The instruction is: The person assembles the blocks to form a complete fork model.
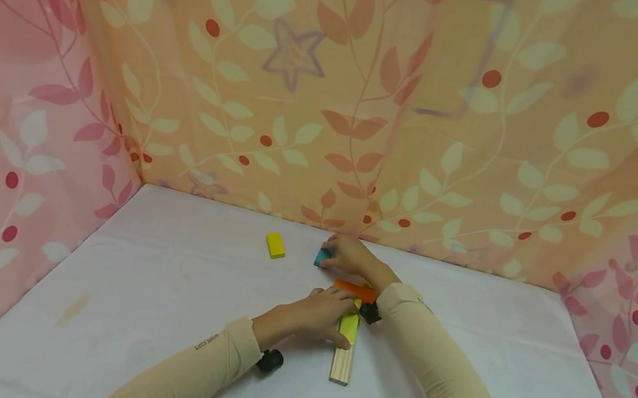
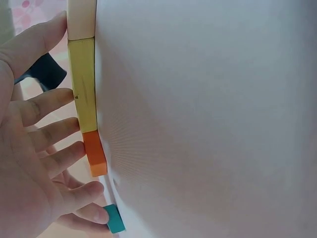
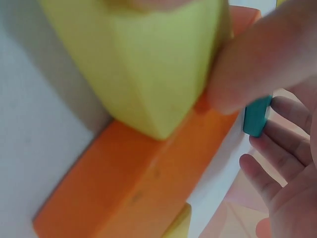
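Note:
Spread along a row of blocks, my left hand (image 1: 317,316) touches them with fairly straight fingers. In that row are a bare wood block (image 1: 341,368), a yellow block (image 2: 83,87) and an orange block (image 1: 355,291) lying crosswise at the far end. The left wrist view shows the thumb beside the wood block. Farther back, my right hand (image 1: 356,259) holds a teal block (image 1: 322,256) between thumb and fingers, partly covering it. In the right wrist view, the yellow block's end meets the orange block's side.
Another yellow block (image 1: 275,245) lies apart, left of the teal one. Past the orange block, part of a further yellow piece (image 3: 179,225) shows. Patterned cloth walls (image 1: 332,123) border the white table (image 1: 155,255). Black wrist cameras (image 1: 270,361) hang under both wrists.

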Demonstrator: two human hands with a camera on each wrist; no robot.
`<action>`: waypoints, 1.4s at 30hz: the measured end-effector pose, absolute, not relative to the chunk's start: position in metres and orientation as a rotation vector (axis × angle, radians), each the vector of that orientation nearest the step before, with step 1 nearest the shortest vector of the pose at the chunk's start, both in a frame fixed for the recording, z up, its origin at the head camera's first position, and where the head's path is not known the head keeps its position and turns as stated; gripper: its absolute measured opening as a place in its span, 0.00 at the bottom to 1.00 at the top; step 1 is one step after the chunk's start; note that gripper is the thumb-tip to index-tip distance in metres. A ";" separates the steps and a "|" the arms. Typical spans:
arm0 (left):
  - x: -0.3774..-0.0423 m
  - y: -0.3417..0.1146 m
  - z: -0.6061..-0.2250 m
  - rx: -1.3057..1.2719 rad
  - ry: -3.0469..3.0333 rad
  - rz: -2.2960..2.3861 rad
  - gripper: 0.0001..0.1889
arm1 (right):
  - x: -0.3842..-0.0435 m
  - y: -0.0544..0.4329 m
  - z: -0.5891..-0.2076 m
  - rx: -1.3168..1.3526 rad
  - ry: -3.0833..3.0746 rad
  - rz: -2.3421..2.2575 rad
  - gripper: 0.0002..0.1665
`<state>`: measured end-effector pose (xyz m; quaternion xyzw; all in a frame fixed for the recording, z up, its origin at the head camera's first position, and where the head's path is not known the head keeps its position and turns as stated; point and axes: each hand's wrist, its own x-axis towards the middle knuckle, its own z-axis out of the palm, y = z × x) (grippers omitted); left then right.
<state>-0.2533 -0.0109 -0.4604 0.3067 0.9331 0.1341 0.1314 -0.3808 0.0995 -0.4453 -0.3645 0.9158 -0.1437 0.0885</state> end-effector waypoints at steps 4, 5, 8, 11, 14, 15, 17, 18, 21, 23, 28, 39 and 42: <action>-0.253 -0.010 -0.460 0.863 2.707 0.398 0.35 | -0.381 0.100 -0.443 -1.045 2.729 -0.445 0.26; -0.253 -0.010 -0.460 0.857 2.705 0.400 0.35 | -0.381 0.100 -0.442 -1.029 2.729 -0.453 0.26; -0.252 -0.010 -0.458 0.852 2.703 0.400 0.35 | -0.382 0.101 -0.440 -0.995 2.732 -0.492 0.26; -0.251 -0.010 -0.458 0.854 2.700 0.404 0.35 | -0.382 0.103 -0.439 -0.972 2.730 -0.514 0.26; -0.251 -0.009 -0.460 0.851 2.698 0.403 0.35 | -0.381 0.105 -0.437 -0.950 2.721 -0.535 0.26; -0.252 -0.009 -0.460 0.848 2.698 0.402 0.35 | -0.381 0.106 -0.436 -0.943 2.714 -0.541 0.26; -0.252 -0.008 -0.461 0.845 2.702 0.389 0.35 | -0.380 0.108 -0.434 -0.924 2.707 -0.549 0.26; -0.252 -0.008 -0.461 0.841 2.704 0.383 0.35 | -0.380 0.108 -0.434 -0.920 2.707 -0.555 0.26; -0.253 -0.008 -0.461 0.834 2.705 0.375 0.36 | -0.381 0.111 -0.432 -0.919 2.710 -0.569 0.26; -0.253 -0.008 -0.461 0.832 2.702 0.380 0.36 | -0.382 0.112 -0.432 -0.932 2.716 -0.579 0.26; -0.253 -0.009 -0.460 0.832 2.696 0.400 0.35 | -0.382 0.115 -0.429 -0.962 2.722 -0.588 0.25; -0.253 -0.009 -0.460 0.843 2.694 0.409 0.35 | -0.376 0.125 -0.419 -0.970 2.746 -0.630 0.25; -0.253 -0.009 -0.460 0.834 2.690 0.417 0.35 | -0.376 0.128 -0.417 -0.974 2.746 -0.632 0.25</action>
